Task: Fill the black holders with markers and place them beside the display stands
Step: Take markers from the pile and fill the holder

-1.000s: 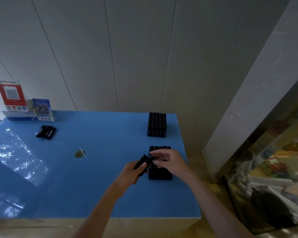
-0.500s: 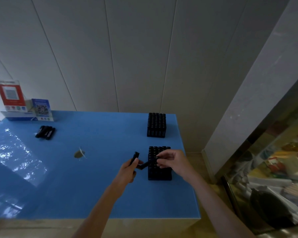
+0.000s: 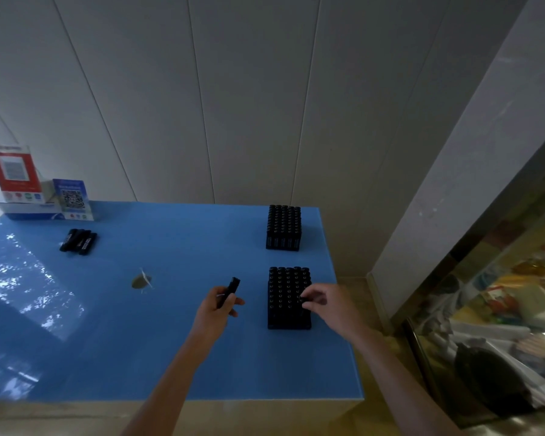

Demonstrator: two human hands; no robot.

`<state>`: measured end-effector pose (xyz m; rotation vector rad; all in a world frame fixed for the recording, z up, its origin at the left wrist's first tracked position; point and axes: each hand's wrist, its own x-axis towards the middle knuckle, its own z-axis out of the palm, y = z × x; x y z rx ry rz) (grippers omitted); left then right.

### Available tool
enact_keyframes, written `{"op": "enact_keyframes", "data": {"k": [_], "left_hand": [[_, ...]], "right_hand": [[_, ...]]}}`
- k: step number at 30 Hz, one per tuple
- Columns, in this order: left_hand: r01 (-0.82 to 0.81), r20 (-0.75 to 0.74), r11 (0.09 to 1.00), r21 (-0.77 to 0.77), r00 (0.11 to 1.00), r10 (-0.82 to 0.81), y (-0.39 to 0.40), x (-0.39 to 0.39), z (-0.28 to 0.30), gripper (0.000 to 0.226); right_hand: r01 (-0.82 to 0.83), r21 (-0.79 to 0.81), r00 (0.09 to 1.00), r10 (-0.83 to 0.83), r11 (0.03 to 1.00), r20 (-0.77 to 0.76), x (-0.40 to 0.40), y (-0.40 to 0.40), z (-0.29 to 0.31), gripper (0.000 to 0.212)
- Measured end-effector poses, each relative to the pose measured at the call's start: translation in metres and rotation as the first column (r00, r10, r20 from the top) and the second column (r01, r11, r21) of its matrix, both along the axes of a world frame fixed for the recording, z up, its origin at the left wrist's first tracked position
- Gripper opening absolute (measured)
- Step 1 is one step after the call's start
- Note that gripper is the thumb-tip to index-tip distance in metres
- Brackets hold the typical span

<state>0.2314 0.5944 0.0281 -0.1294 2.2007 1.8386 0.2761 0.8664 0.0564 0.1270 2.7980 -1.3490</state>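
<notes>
Filling step in hand. The left hand [image 3: 216, 313] is clamped on one marker [image 3: 229, 291], tip pointing toward 12 o'clock, held above the blue bench [image 3: 170, 341]. The right hand [image 3: 324, 305] has its fingers curled onto the top of the near holder [image 3: 288, 298], pinching at a cap there — whether it grips a marker cannot be told. A far holder [image 3: 283, 228] sits at 12 o'clock from the near one, looking full. Loose markers [image 3: 78, 241] lie at 10 o'clock, just in front of the display stands [image 3: 38, 187]. Next move likely calls for seating the held marker upright in a free slot — the near holder is still well apart from the stands.
</notes>
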Motion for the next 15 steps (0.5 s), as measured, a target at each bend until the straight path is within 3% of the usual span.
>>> {"op": "enact_keyframes", "data": {"k": [11, 15], "left_hand": [[0.002, -0.017, 0.999, 0.049, 1.0, -0.001, 0.001, -0.003, 0.0, 0.007], [0.008, -0.016, 1.0, 0.002, 1.0, -0.008, -0.001, -0.002, -0.003, 0.01]], "right_hand": [[-0.003, 0.195, 0.994, 0.023, 0.981, -0.103, 0.003, -0.004, -0.025, 0.016], [-0.007, 0.24, 0.988, 0.043, 0.971, -0.147, 0.004, -0.007, -0.032, 0.018]]}}
